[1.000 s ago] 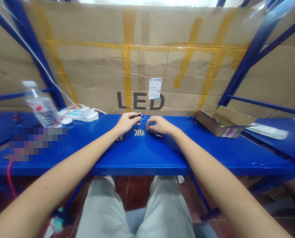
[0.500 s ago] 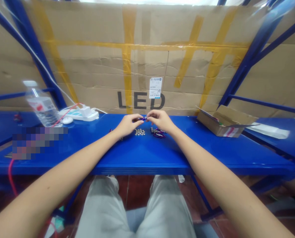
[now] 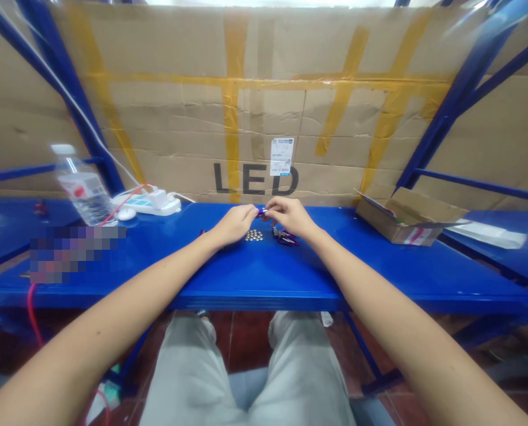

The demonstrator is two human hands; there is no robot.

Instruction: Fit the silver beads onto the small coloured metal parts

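Both hands meet above the blue table, their fingertips closed around a small purple piece with a silvery end (image 3: 261, 213); its exact kind is too small to make out. My left hand (image 3: 236, 225) pinches its left side, fingers pressed together. At its silvery end, the thumb and fingers of my right hand (image 3: 291, 215) are closed. Small round silvery metal pieces (image 3: 254, 235) lie in a cluster below the hands. Beside them, under my right hand, is a little heap of purple and silvery metal parts (image 3: 286, 238). Other purple bits are partly hidden behind my left wrist.
An open cardboard box (image 3: 406, 222) stands on the right of the blue table (image 3: 255, 278). At left are a water bottle (image 3: 84, 192), a white power strip (image 3: 151, 203) and a blurred-out object (image 3: 75, 254) with a red cable. A large cardboard panel (image 3: 179, 130) stands behind.
My left fingers have drawn closer together and now cover more of the purple piece, which showed longer before. The whole view has shifted slightly; the metal pieces stay on the table.
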